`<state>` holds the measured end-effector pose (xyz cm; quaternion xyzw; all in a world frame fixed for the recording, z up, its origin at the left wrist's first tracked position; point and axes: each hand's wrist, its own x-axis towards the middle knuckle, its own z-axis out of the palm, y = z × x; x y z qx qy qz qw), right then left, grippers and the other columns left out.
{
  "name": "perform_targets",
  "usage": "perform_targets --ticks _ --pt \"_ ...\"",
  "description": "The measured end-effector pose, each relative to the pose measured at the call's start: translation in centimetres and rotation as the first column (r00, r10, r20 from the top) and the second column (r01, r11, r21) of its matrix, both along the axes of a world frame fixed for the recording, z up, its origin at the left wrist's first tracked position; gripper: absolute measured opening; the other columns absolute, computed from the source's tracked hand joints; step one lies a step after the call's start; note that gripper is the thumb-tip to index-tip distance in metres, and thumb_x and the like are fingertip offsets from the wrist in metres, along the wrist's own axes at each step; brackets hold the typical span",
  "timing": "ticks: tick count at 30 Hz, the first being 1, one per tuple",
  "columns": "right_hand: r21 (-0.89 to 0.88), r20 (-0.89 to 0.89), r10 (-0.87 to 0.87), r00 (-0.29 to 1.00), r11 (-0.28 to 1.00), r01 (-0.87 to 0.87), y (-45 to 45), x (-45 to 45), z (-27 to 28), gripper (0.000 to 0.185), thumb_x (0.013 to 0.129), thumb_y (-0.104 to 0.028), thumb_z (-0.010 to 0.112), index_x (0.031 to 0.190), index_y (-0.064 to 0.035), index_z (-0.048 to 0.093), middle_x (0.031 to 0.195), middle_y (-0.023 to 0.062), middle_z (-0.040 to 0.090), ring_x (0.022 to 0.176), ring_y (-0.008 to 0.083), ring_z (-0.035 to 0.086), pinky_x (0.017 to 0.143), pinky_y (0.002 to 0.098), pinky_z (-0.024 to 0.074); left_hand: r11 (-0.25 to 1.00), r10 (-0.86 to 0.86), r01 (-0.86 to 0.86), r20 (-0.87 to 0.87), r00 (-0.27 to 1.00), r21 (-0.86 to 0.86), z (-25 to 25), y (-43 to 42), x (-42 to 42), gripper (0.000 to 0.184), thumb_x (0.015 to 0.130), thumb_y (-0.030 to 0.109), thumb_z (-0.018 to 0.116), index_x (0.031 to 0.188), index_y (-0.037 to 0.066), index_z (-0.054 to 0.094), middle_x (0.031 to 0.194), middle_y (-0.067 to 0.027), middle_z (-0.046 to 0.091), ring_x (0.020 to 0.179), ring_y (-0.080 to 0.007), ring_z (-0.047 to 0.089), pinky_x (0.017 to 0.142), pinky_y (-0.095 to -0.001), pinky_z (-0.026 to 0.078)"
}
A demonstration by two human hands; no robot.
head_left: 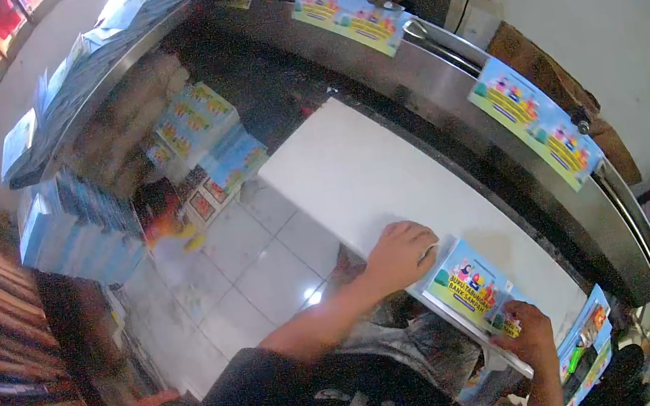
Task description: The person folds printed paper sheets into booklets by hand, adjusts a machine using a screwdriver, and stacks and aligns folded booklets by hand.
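Head view. From where I stand: a blue, yellow and green printed paper booklet (pixel 467 287) lies flat on a long white smooth-topped worktop (pixel 371 170), right at its near edge, between the person's hands. Cover reads "Buku Tabungan Bank Sampah" (one booklet or a thin pile, I can't tell).

Left hand (pixel 403 254): at the booklet's upper left corner, fingers curled; whether they pinch paper, can't tell. Right hand (pixel 525 330): over the lower right corner, fingers bent onto the cover; pinching or merely pressing, unclear.

Risks, my judgement: so near the edge, a careless push could send the booklet to the floor; uneven pressure might skew the pages or crease a corner.

Surface: bare white beyond the booklet. Behind it, a curved-looking grey metal panel (pixel 444 95) (lens bend, I suspect) with printed cover sheets (pixel 535 123) along its top. White wall (pixel 612 30) beyond. To the left, pale floor tiles (pixel 242 246), bluish paper stacks (pixel 80 237), and more printed covers (pixel 198 125) piled low.
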<state>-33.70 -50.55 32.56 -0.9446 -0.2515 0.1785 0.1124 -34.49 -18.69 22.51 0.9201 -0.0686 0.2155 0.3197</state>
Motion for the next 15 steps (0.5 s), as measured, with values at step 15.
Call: perform_targets --ticks 15 --pt "0.276 0.911 -0.316 0.264 0.944 0.178 -18.9 19.0 8.8 0.041 0.096 -0.01 0.048 0.136 -0.0081 0.052 0.139 0.0148 0.052 0.126 0.0247 0.051 0.104 0.0356 0.0388 1.0 -0.016 0.016 -0.005 1.0 0.026 0.1 -0.7 0.0 0.023 0.086 0.026 0.061 0.102 0.01 0.066 0.107 -0.0065 0.065 0.105 -0.0259 0.059 0.095 -0.0423 0.043"
